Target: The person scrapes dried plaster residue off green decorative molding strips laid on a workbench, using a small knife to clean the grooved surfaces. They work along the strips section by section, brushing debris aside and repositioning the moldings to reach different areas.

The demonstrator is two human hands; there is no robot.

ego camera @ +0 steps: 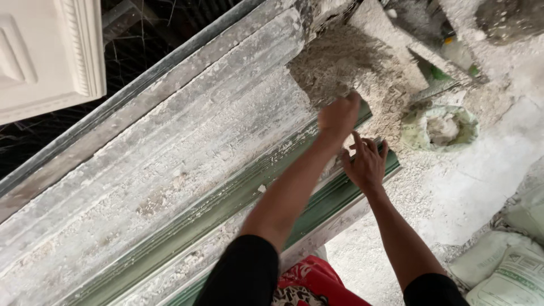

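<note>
The green moulding channel (pixel 272 187) runs diagonally along the plaster-crusted table (pixel 141 170); its end lies at 2 o'clock, under both hands. The left hand (pixel 339 116), loosely closed, presses on that end; the right hand (pixel 367 164), fingers spread, rests flat beside it. Judged step: seating the end. Next requires even pressure. Plaster heap (pixel 351 68) crowds at 1 o'clock; open sack (pixel 442 127) at 3 o'clock.

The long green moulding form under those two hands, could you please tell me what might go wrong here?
1. The left hand and right hand are bare, so crumbly grey plaster debris may irritate skin.
2. Pressing at the end of the long green moulding form might chip its caked edge.
</note>
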